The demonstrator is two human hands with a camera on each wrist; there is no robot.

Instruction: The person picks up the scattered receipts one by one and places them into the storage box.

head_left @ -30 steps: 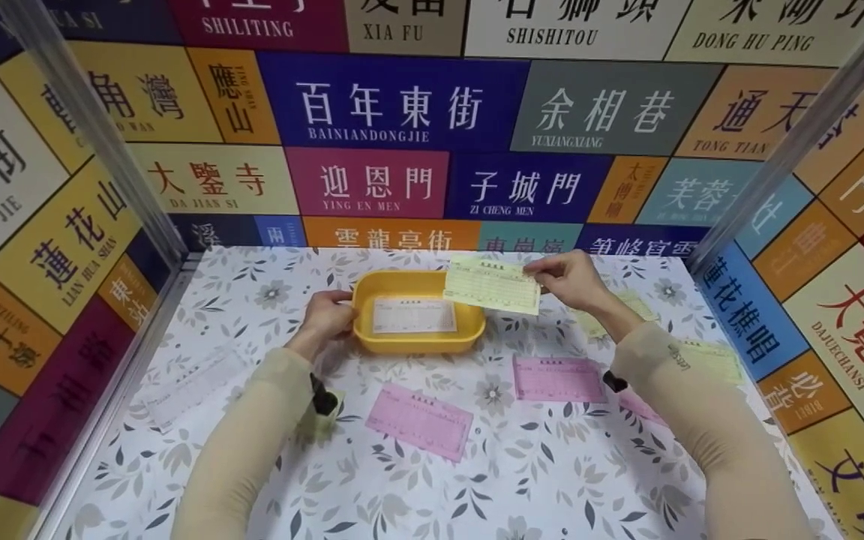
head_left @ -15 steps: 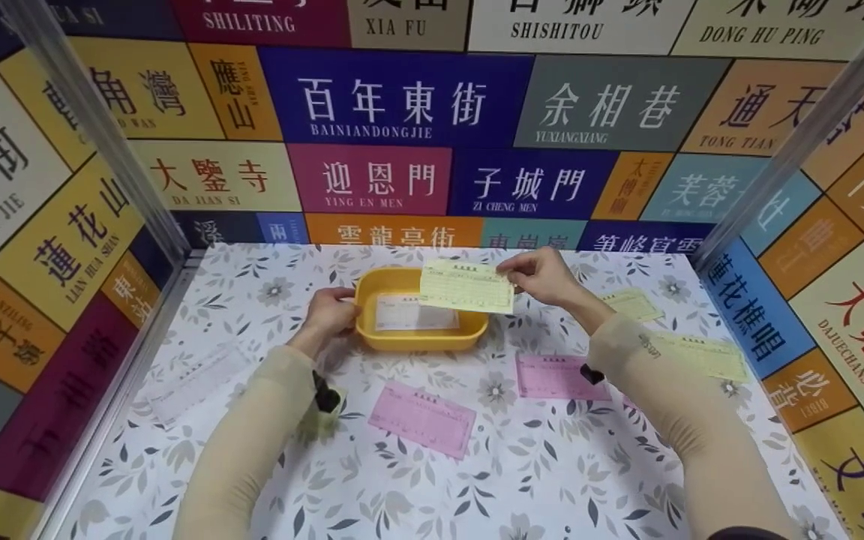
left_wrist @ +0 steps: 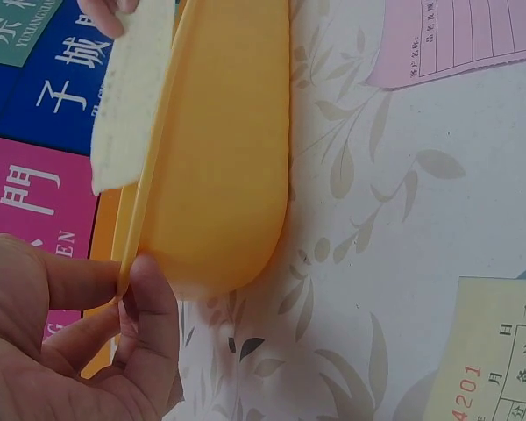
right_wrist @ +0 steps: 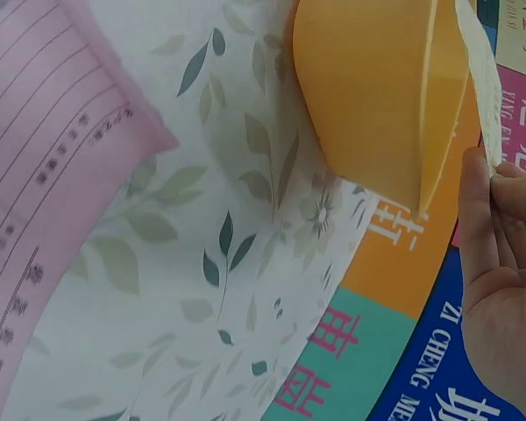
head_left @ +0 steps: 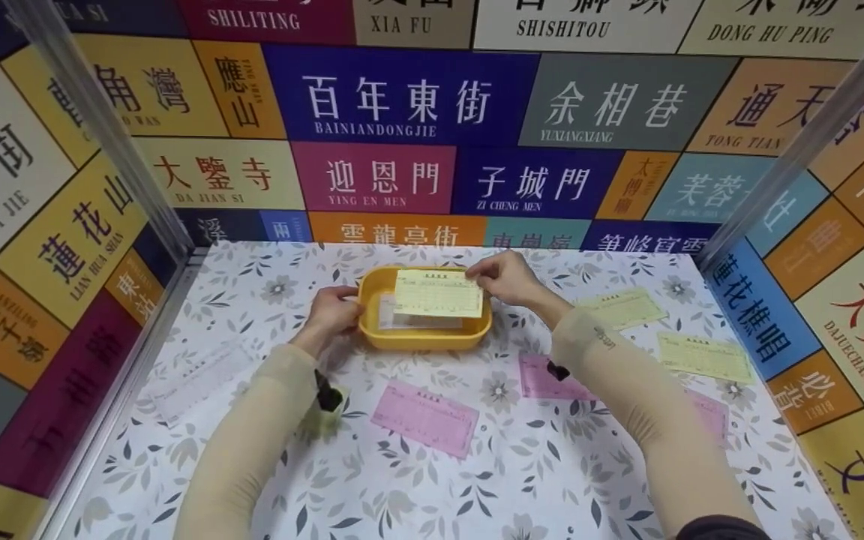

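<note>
A yellow plastic box [head_left: 424,342] stands near the back of the table, with a white printed slip [head_left: 394,319] lying inside. My left hand [head_left: 332,311] pinches the box's left rim between thumb and fingers; the left wrist view shows this grip on the rim [left_wrist: 133,228] closely. My right hand [head_left: 508,277] pinches the upper right corner of a yellow receipt slip [head_left: 438,294], which hangs over the box opening and covers part of the white slip. In the right wrist view the yellow slip [right_wrist: 479,79] appears nearly edge-on between thumb and finger.
Pink slips [head_left: 426,418] lie in front of the box and under the right forearm. Yellow slips [head_left: 704,357] lie at the right, a pale slip [head_left: 199,381] at the left. A small yellow slip [head_left: 323,420] shows beside the left forearm. Sign-printed walls [head_left: 402,94] enclose the table.
My right hand has carried the yellow slip leftward, from the box's right edge to over its opening. My left hand keeps its hold on the rim.
</note>
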